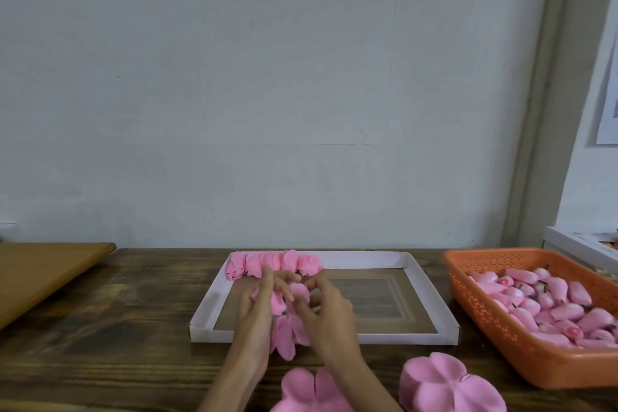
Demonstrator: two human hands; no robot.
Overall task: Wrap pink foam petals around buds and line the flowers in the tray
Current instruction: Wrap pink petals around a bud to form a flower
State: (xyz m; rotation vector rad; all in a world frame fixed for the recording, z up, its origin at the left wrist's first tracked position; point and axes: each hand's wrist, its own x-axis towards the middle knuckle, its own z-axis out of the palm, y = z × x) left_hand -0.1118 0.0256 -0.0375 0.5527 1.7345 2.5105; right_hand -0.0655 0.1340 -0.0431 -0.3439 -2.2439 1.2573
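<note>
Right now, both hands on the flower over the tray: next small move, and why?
Probably fold the hanging petals up and in. The left hand and right hand both hold the flower, its lower petals splayed open over the tray's near wall; the finished row has room to its right.

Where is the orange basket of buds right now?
Head view, far right: the orange basket sits on the wooden table, just right of the white tray and behind the stack of pink petals at the near edge.
</note>
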